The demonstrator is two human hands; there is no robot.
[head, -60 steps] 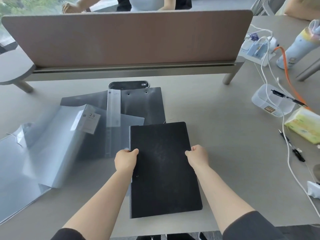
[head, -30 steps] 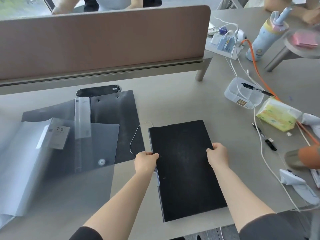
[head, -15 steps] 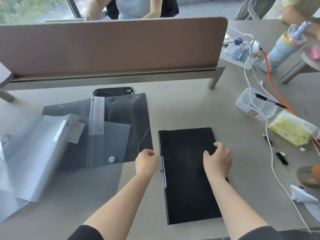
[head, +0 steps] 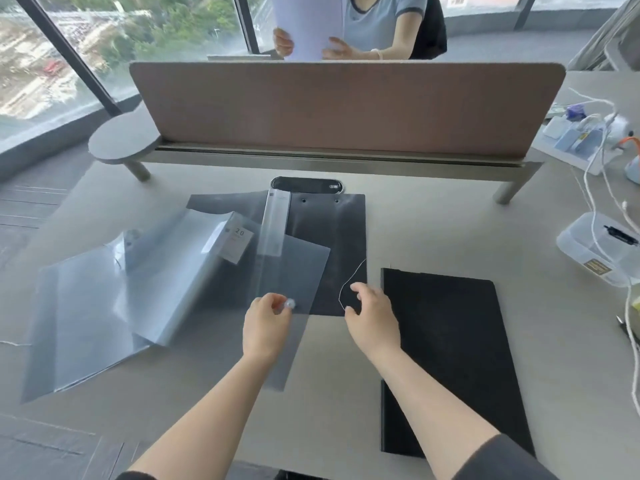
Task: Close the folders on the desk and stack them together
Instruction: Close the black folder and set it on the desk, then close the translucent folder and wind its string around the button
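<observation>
Both hands left black folder (head: pixel 446 358) | left (head: pixel 265 325) pinching button, right (head: pixel 372 317) hovering

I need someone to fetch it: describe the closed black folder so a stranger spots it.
Start at the brown divider panel across the desk. Right of the right hand lies the closed black folder, flat. Unlike the translucent open folders at left, it is opaque and matte.

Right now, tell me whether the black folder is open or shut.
Shut. The black folder lies flat on the desk as one closed slab, cover down, no pages showing.
</observation>
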